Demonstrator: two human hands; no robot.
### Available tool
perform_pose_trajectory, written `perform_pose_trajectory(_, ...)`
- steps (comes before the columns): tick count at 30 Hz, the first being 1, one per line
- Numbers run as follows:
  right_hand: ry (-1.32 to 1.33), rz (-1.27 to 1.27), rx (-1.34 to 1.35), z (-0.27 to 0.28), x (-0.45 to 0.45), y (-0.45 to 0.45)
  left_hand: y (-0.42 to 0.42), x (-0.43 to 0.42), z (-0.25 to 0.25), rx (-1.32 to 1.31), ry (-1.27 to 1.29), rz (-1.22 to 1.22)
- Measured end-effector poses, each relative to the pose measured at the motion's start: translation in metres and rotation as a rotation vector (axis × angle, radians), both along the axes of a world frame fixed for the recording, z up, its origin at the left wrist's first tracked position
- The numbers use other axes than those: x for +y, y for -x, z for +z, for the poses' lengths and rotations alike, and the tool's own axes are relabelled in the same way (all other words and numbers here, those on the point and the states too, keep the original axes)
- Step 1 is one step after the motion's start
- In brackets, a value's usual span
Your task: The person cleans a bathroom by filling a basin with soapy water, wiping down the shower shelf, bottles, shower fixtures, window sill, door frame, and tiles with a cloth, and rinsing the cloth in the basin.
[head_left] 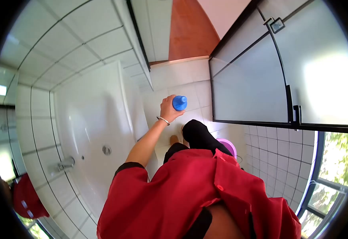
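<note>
My left hand [168, 108], with a light band at the wrist, is wrapped round a blue bottle [179, 103]. Seen from above, the bottle has a lighter blue cap, and any label is hidden. I hold it out ahead of my body, above the pale floor tiles. My right hand does not show anywhere in the picture.
A white bathtub [98, 131] runs along the left, with a wall faucet [65, 163]. On the right stands a black-framed frosted glass partition [249, 79]. A pink-purple basin [229, 146] sits by my leg. Ahead, a doorway opens onto reddish-brown flooring [192, 32].
</note>
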State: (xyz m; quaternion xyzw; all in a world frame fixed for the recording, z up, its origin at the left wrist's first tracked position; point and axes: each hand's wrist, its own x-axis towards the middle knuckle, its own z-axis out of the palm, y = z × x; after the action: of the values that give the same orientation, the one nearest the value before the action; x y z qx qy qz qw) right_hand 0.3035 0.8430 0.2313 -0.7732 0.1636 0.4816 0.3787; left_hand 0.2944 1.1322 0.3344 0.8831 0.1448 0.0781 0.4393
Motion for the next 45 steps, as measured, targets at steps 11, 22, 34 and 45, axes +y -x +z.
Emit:
perform_pose_trajectory(11, 0.061, -0.34, 0.021, -0.031, 0.008, -0.083, -0.167, 0.078, -0.075, 0.069, 0.029, -0.069)
perform_pose_trajectory(22, 0.206, -0.531, 0.088, -0.033, -0.029, -0.12, -0.339, 0.125, -0.053, 0.012, -0.058, -0.159)
perform_pose_trajectory(34, 0.052, -0.604, 0.073, -0.05, 0.097, -0.373, -0.448, 0.184, -0.059, 0.044, -0.081, -0.112)
perform_pose_trajectory(45, -0.133, -0.147, -0.044, 0.001, 0.204, -0.599, -0.53, 0.183, -0.07, -0.031, 0.04, 0.219)
